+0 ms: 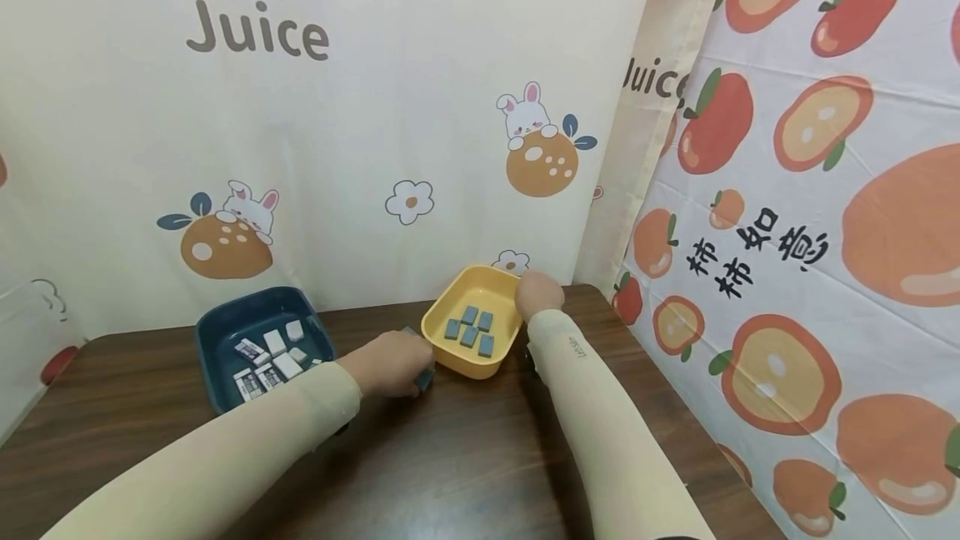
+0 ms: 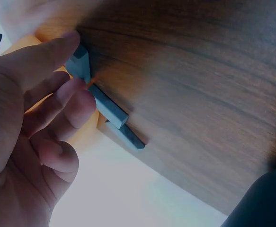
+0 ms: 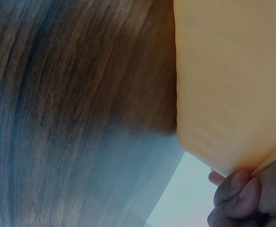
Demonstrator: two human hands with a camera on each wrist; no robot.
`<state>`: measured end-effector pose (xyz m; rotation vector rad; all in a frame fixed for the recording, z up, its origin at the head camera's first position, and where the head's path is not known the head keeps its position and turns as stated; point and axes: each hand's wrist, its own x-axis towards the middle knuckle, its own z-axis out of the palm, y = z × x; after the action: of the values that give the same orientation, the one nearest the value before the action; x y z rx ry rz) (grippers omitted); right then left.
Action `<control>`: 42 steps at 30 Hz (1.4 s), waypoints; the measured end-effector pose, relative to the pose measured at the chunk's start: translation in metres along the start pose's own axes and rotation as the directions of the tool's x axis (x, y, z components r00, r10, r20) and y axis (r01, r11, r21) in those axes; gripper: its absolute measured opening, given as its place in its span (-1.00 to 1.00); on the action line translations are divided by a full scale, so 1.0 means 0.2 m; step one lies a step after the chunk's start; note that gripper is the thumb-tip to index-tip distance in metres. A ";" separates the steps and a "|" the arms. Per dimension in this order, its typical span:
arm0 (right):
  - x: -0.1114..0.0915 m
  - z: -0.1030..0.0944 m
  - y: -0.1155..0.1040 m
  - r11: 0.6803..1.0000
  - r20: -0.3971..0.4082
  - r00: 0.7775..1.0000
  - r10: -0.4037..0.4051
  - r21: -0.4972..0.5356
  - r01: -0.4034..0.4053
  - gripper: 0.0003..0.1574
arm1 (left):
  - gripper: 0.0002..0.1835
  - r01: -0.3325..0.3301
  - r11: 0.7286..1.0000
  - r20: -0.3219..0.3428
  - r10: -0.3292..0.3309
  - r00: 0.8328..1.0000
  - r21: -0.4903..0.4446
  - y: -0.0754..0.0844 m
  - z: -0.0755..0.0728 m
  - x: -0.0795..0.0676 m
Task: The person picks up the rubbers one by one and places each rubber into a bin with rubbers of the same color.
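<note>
My left hand (image 1: 396,362) is just left of the yellow bin (image 1: 431,328), low over the table. In the left wrist view its thumb and fingers pinch a small blue-grey block (image 2: 81,64). Two more blue-grey blocks, a nearer one (image 2: 110,105) and a thinner-looking one (image 2: 127,135), lie beyond the fingertips, by the bin's side. My right hand (image 1: 538,294) grips the right rim of the yellow bin; its curled fingers (image 3: 237,194) show at the bin's edge in the right wrist view. Inside the bin several blue-grey blocks (image 1: 470,315) lie flat.
A dark blue bin (image 1: 212,357) stands at the left, holding several white blocks (image 1: 274,343), some with printed labels. My left forearm (image 1: 247,440) passes in front of it. Printed curtains (image 1: 420,107) hang behind and to the right of the brown wooden table (image 1: 450,457).
</note>
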<state>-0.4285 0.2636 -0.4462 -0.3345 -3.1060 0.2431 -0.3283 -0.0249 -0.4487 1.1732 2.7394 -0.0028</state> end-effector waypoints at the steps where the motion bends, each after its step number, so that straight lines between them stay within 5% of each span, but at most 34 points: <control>1: 0.00 0.00 0.00 1.000 -0.001 1.000 0.001 -0.001 -0.001 -0.66 | -0.72 0.008 1.000 0.001 -0.008 1.000 0.003 0.00 0.00 0.00; 13: -0.02 -0.01 -0.01 1.000 0.003 1.000 -0.002 -0.003 0.002 -0.68 | -0.72 0.047 0.999 0.034 -0.047 0.998 -0.003 0.00 -0.02 -0.03; 20: -0.01 -0.01 -0.02 1.000 -0.003 1.000 0.001 -0.002 -0.001 -0.69 | -0.80 0.092 0.973 -0.030 -0.100 0.995 -0.212 0.03 -0.21 -0.03; 26: -0.01 -0.01 0.00 1.000 0.000 1.000 0.008 0.006 -0.008 -0.69 | -0.72 0.154 0.959 -0.098 -0.181 0.979 -0.238 0.04 -0.33 0.11; 32: 0.00 0.01 0.00 1.000 0.014 1.000 0.009 0.014 -0.009 -0.67 | -0.69 0.253 0.951 -0.087 -0.272 0.958 -0.178 0.03 -0.27 0.28; 42: 0.00 0.00 0.00 1.000 0.020 1.000 0.018 0.003 -0.018 -0.66 | -0.66 0.317 0.946 -0.015 -0.319 0.948 -0.064 0.07 -0.16 0.40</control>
<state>-0.4279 0.2644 -0.4462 -0.3623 -3.1233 0.2535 -0.3774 0.0443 -0.4279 0.7090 2.8958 0.0563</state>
